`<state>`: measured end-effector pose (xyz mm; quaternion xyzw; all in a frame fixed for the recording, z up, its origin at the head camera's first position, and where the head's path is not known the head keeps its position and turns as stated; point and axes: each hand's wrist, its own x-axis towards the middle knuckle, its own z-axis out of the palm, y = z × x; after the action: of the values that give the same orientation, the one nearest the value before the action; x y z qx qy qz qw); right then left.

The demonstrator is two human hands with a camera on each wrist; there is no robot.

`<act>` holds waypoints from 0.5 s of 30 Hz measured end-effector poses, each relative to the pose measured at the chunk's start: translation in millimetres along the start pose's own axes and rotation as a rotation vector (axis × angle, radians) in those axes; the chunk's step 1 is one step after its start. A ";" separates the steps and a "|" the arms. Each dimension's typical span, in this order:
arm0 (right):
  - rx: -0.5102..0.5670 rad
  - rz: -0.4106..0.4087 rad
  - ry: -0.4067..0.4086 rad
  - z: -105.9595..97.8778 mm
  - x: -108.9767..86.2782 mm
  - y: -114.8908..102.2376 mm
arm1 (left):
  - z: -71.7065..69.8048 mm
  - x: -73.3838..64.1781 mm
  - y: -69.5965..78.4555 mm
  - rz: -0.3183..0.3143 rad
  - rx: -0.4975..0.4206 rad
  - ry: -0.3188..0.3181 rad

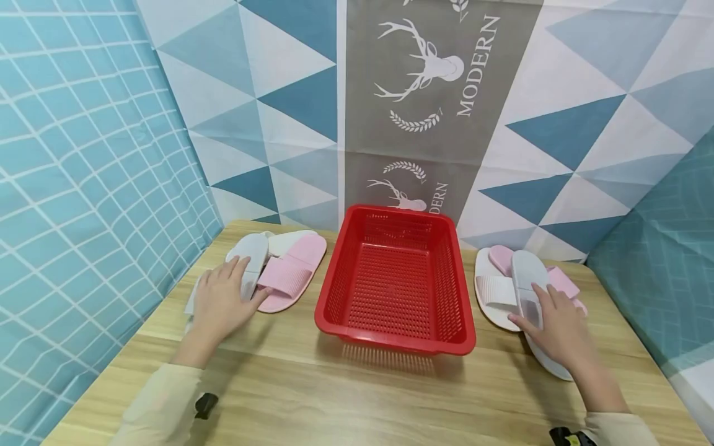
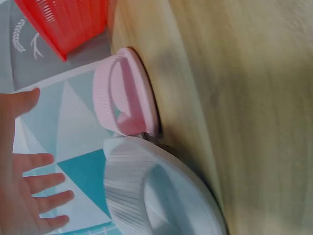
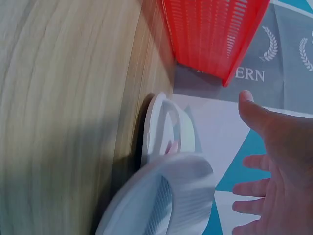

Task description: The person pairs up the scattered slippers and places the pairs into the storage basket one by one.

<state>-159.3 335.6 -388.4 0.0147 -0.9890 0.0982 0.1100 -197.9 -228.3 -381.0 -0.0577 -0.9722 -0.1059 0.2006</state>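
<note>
My left hand (image 1: pixel 220 303) is held above a pale grey slipper (image 1: pixel 252 249) at the table's left, its fingers spread. In the left wrist view, that hand (image 2: pixel 32 188) is apart from the grey slipper (image 2: pixel 129 183) and the pink slipper (image 2: pixel 132 93). Over on the right, my right hand (image 1: pixel 563 328) hovers over another pale grey slipper (image 1: pixel 528 269), which lies across other slippers. In the right wrist view, a gap separates the loose-fingered hand (image 3: pixel 279 171) from the grey slipper (image 3: pixel 193 188). Both hands hold nothing and partly cover the slippers below.
A red perforated basket (image 1: pixel 390 291) stands in the middle of the wooden table (image 1: pixel 334 402), with bare floor inside. Beside the left grey slipper lie a pink slipper (image 1: pixel 287 279) and a white one (image 1: pixel 281 243). The right pile includes a white slipper (image 1: pixel 493 294) and pink pieces (image 1: pixel 563 282).
</note>
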 end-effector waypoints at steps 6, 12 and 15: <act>0.006 0.034 -0.008 -4.9 0.0 7.3 | 3.7 -0.6 -6.6 0.012 -0.050 0.103; 0.033 0.134 -0.090 -10.7 -0.7 13.2 | 3.4 -2.6 -14.4 -0.049 -0.094 0.055; 0.040 0.176 -0.123 -13.4 -1.7 16.6 | 5.0 -1.1 -18.9 -0.082 -0.096 0.040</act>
<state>-155.7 354.6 -379.1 -0.0639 -0.9892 0.1260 0.0400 -201.7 -245.6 -389.3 -0.0255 -0.9633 -0.1618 0.2126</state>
